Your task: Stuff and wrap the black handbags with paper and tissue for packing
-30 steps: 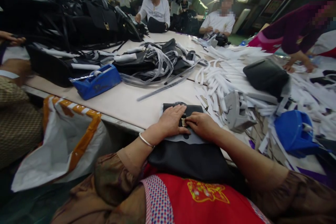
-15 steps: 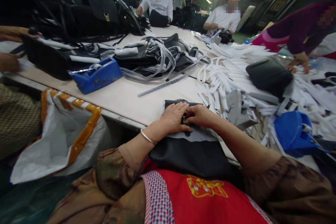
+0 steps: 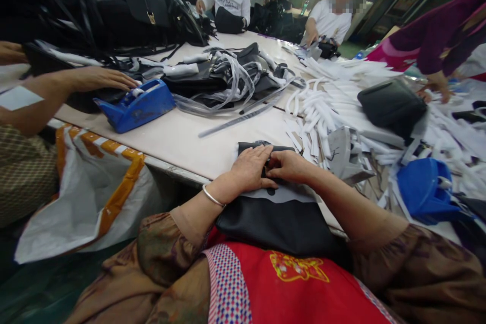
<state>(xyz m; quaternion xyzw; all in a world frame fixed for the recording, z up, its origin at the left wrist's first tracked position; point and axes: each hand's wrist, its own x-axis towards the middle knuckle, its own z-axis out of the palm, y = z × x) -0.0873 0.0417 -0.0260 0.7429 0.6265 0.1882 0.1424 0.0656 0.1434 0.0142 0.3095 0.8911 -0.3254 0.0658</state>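
Observation:
A black handbag [image 3: 277, 223] rests against my lap and the table edge, with a pale grey sheet [image 3: 299, 193] over part of its upper front. Across the bag's upper part lies my left hand [image 3: 252, 164], fingers stretched flat and thumb apart, wearing a silver bangle [image 3: 213, 196] on the wrist. My right hand [image 3: 286, 166] is beside it, thumb and fingers pinched together at the middle of the bag. What sits between those fingertips is small and mostly hidden. A dark round spot [image 3: 271, 192] shows just below the hands.
Black bags with clear plastic-wrapped straps [image 3: 228, 73] lie ahead. At left, a co-worker's hand [image 3: 102, 78] reaches a blue tape dispenser [image 3: 140, 106], above a white sack [image 3: 87, 202]. White foam strips [image 3: 322, 106], a grey dispenser [image 3: 345, 154] and another blue dispenser [image 3: 425, 190] crowd the right.
A co-worker's arm has come in from the left, its hand now at the blue tape dispenser. My hands stay almost where they were, with slight finger movement at the bag.

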